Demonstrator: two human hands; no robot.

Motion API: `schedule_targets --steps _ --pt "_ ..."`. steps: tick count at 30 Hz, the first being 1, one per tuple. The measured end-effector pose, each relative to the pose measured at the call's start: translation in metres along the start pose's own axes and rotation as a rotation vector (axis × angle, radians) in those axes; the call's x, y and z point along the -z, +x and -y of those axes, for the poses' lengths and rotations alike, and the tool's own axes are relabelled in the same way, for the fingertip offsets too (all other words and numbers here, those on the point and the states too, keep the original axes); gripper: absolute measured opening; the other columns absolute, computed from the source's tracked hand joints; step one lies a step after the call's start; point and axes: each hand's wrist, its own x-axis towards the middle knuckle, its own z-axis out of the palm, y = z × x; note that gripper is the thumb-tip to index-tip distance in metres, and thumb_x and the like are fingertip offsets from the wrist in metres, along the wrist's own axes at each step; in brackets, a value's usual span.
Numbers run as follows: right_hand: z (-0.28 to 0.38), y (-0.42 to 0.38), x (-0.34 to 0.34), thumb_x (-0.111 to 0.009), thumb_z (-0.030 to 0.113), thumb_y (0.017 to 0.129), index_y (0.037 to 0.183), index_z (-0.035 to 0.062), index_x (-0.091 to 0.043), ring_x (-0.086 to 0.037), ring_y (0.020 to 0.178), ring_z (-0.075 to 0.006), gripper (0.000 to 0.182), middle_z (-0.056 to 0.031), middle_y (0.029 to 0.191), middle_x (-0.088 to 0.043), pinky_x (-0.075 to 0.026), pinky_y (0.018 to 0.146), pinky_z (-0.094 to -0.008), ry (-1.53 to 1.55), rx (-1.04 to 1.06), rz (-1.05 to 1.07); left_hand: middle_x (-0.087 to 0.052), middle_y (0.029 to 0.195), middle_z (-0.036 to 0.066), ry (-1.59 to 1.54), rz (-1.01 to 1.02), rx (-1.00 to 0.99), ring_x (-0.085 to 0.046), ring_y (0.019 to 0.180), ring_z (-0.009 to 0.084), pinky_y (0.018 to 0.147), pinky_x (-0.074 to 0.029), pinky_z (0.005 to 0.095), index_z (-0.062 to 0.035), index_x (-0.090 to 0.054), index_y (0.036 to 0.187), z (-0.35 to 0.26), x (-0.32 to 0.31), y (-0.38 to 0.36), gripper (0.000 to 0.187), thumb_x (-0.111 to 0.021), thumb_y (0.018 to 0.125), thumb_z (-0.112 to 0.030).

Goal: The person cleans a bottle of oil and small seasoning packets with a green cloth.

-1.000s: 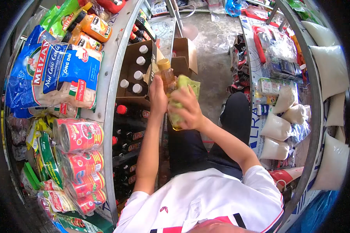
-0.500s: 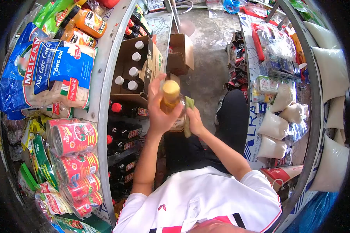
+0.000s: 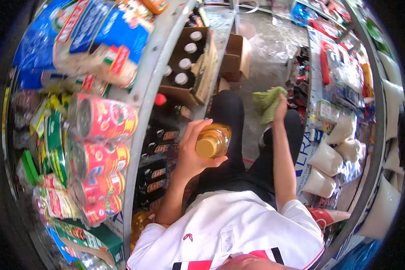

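Green cloth [image 3: 268,104], clutched in the right hand [image 3: 281,109], has left the amber-filled bottle [image 3: 218,136] the left hand [image 3: 190,155] grips; a carton [image 3: 206,78] holds white-capped bottles [image 3: 181,78].

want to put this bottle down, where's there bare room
Bare floor shows beyond the green cloth, between the smaller open box and the dark packs by the right shelf. A narrow bare strip runs along the left shelf edge, beside the pasta bags and red cans. Both shelves are crowded, with white bags on the right.

Bottle [image 3: 215,139] glossy, see-through; rag [image 3: 269,105] matt cloth; shelf edge [image 3: 160,60] metal; box [image 3: 206,75] matt cardboard.
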Motion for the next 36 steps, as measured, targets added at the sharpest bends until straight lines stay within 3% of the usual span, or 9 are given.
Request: schedule_targets --steps 2,5,11,13,19,21,23,29,36 --pt "0.001 0.018 0.021 -0.043 0.038 0.103 0.126 0.0039 -0.064 -0.068 0.107 -0.0277 0.046 -0.0123 0.117 -0.071 -0.052 0.099 -0.0413 0.149 -0.079 -0.084 -0.060 0.126 0.016 -0.055 -0.061 0.042 -0.063 0.114 0.0321 0.101 -0.050 0.0396 -0.0027 -0.052 0.139 0.000 0.006 -0.013 0.084 -0.092 0.067 -0.020" --pt "0.002 0.027 0.041 -0.042 0.038 0.103 0.125 0.0055 -0.065 -0.066 0.112 -0.0278 0.046 -0.0107 0.121 -0.070 -0.051 0.101 -0.0417 0.149 -0.112 -0.094 -0.059 0.128 0.017 -0.209 -0.227 0.145 -0.062 0.114 0.0320 0.101 -0.050 0.0398 -0.0033 -0.049 0.141 0.001 -0.006 -0.032 0.091 -0.095 0.066 -0.025" --pt "-0.003 0.038 0.052 -0.037 0.041 0.104 0.128 0.0054 -0.063 -0.065 0.114 -0.0302 0.050 -0.0109 0.123 -0.069 -0.051 0.102 -0.0468 0.033 -0.226 -0.043 -0.066 0.124 0.018 0.012 -0.311 0.280 -0.067 0.112 0.0343 0.096 -0.054 0.0411 -0.0036 -0.051 0.140 -0.009 0.004 -0.057 0.089 -0.096 0.067 -0.028" --pt "0.000 0.040 0.055 -0.039 0.043 0.103 0.123 0.0071 -0.064 -0.065 0.113 -0.0313 0.048 -0.0100 0.123 -0.068 -0.051 0.102 -0.0491 0.078 -0.296 0.079 -0.068 0.119 0.015 0.118 -0.332 0.119 -0.070 0.105 0.0275 0.092 -0.057 0.0373 -0.0026 -0.053 0.138 -0.021 0.016 -0.073 0.085 -0.096 0.067 -0.022" --pt "-0.006 0.071 0.084 -0.036 0.045 0.103 0.132 0.0064 -0.061 -0.063 0.118 -0.0334 0.054 -0.0123 0.131 -0.065 -0.050 0.104 -0.0510 -0.067 -0.364 0.167 -0.063 0.138 0.021 0.226 -0.234 0.295 -0.069 0.119 0.0312 0.101 -0.056 0.0401 -0.0043 -0.057 0.141 -0.059 0.055 -0.181 0.090 -0.097 0.063 -0.027" --pt "0.000 0.071 0.079 -0.034 0.045 0.103 0.131 0.0059 -0.061 -0.063 0.118 -0.0337 0.055 -0.0128 0.131 -0.065 -0.049 0.104 -0.0508 -0.121 -0.385 0.153 -0.062 0.141 0.015 0.372 -0.219 0.384 -0.069 0.118 0.0291 0.098 -0.058 0.0398 -0.0071 -0.054 0.143 -0.070 0.068 -0.219 0.081 -0.089 0.075 -0.035" --pt "0.007 0.064 0.073 -0.033 0.044 0.103 0.128 0.0056 -0.063 -0.064 0.117 -0.0337 0.054 -0.0128 0.128 -0.067 -0.050 0.104 -0.0507 -0.091 -0.453 0.152 -0.067 0.133 0.017 0.481 -0.274 0.453 -0.071 0.113 0.0292 0.099 -0.057 0.0397 -0.0065 -0.057 0.142 -0.079 0.067 -0.261 0.088 -0.094 0.065 -0.032" --pt "0.002 0.075 0.081 -0.035 0.049 0.103 0.133 0.0048 -0.060 -0.061 0.121 -0.0358 0.059 -0.0139 0.133 -0.063 -0.049 0.105 -0.0519 -0.172 -0.479 0.183 -0.070 0.122 0.014 0.607 -0.639 0.964 -0.072 0.108 0.0240 0.095 -0.058 0.0373 -0.0098 -0.050 0.144 -0.094 0.035 -0.369 0.085 -0.089 0.071 -0.027" --pt "0.000 0.077 0.082 -0.040 0.051 0.102 0.135 0.0077 -0.060 -0.063 0.118 -0.0355 0.058 -0.0122 0.134 -0.064 -0.050 0.104 -0.0516 -0.309 -0.445 0.094 -0.070 0.114 0.010 0.526 -1.323 0.867 -0.068 0.103 0.0195 0.093 -0.054 0.0341 -0.0018 -0.058 0.130 -0.087 -0.003 -0.455 0.065 -0.086 0.072 -0.009"
